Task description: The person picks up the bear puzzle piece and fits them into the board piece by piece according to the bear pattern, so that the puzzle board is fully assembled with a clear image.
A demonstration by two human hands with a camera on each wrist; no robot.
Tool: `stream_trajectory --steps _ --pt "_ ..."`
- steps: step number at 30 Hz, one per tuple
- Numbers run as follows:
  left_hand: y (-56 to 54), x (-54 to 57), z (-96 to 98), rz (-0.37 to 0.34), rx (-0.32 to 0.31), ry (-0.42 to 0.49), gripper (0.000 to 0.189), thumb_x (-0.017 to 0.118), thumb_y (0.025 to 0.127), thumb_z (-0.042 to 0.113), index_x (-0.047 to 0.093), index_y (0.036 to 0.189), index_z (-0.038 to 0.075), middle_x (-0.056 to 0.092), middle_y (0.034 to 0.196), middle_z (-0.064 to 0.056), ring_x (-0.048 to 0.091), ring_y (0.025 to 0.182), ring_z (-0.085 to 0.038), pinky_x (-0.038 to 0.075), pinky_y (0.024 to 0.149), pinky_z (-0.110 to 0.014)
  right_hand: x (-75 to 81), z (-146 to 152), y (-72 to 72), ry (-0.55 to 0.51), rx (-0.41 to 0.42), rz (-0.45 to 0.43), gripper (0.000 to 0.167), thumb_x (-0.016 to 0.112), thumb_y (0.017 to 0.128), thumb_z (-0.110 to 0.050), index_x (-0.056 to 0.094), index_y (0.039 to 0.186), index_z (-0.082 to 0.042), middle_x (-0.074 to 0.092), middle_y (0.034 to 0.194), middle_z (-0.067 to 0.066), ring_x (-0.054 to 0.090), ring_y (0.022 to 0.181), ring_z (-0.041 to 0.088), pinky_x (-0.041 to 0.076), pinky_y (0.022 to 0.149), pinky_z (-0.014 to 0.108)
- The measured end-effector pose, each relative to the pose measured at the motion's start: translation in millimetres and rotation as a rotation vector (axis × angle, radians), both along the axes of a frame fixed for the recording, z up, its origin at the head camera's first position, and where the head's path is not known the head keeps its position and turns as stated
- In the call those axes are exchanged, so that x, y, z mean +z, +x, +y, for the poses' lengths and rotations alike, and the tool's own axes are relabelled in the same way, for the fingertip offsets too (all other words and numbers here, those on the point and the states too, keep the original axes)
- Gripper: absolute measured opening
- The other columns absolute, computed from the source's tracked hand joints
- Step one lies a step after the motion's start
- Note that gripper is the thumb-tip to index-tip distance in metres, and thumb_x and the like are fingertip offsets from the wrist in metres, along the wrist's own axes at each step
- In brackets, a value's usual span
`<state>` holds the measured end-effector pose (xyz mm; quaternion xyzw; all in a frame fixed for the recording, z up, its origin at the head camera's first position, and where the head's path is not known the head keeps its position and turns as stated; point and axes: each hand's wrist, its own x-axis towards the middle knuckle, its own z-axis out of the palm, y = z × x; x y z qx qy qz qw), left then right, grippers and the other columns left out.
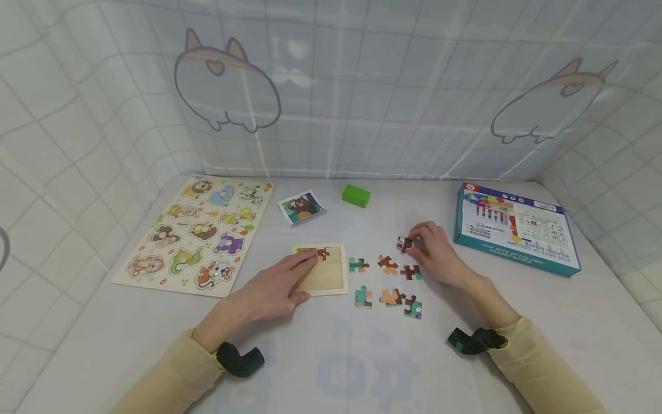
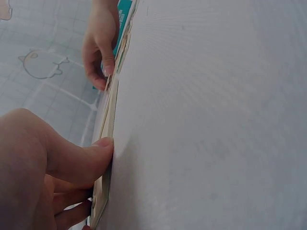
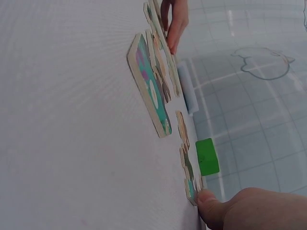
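My left hand (image 1: 276,284) holds the square wooden puzzle tray (image 1: 336,291) at its left side. The thumb (image 2: 98,155) presses its near edge and the fingers lie over the top, partly hiding brown and red jigsaw pieces (image 1: 323,253) at its far side. My right hand (image 1: 437,253) pinches a dark brown and white jigsaw piece (image 1: 403,244) by its right side; whether it is off the table cannot be told. Between the hands lie several loose pieces, among them a green one (image 1: 358,265), a brown one (image 1: 387,264) and a corner piece with a purple spot (image 3: 152,91).
A small bear picture card (image 1: 301,207) and a green block (image 1: 356,196) lie behind the tray. At the left is a large animal puzzle board (image 1: 204,230); at the right, a beaded-toy box (image 1: 517,230). A tiled-pattern curtain (image 1: 362,115) hangs behind.
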<state>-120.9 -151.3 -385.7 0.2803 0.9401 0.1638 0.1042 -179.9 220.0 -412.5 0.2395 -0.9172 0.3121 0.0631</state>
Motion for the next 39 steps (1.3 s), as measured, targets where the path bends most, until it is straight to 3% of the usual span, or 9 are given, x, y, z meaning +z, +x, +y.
stream_trajectory --steps 11,17,22,39 --pt "-0.4 0.1 -0.1 -0.013 -0.001 -0.001 0.07 0.061 0.098 0.031 0.03 0.158 0.011 0.021 0.167 -0.001 0.026 0.151 -0.028 0.034 0.119 -0.049 0.9 0 0.7 0.003 -0.002 -0.004 0.023 0.068 0.093 -0.004 0.058 0.111 0.006 0.05 0.123 0.02 0.042 0.11 0.031 0.036 0.09 0.041" --pt "-0.6 1.0 0.6 -0.015 -0.005 0.002 0.07 0.061 0.098 0.031 0.03 0.158 0.011 0.022 0.166 -0.002 0.026 0.151 -0.029 0.035 0.118 -0.051 13.2 -8 6.3 -0.025 -0.012 -0.058 0.026 0.066 0.096 -0.007 0.056 0.117 0.004 0.053 0.12 0.018 0.044 0.111 0.032 0.04 0.092 0.044" --pt "-0.4 1.0 0.0 -0.015 -0.004 0.001 0.07 0.061 0.098 0.03 0.031 0.158 0.011 0.023 0.166 -0.002 0.026 0.151 -0.029 0.035 0.118 -0.05 21.8 -24 9.8 -0.035 0.028 -0.053 0.025 0.066 0.096 -0.007 0.056 0.117 0.003 0.054 0.122 0.017 0.046 0.116 0.035 0.043 0.096 0.048" --pt "-0.8 -1.1 -0.5 -0.018 -0.002 -0.008 0.07 0.061 0.098 0.03 0.031 0.157 0.01 0.022 0.166 -0.002 0.025 0.152 -0.028 0.035 0.118 -0.05 26.1 -82 6.9 -0.035 0.166 -0.057 0.024 0.068 0.095 -0.011 0.058 0.114 0.0 0.055 0.118 0.012 0.048 0.114 0.032 0.047 0.094 0.045"
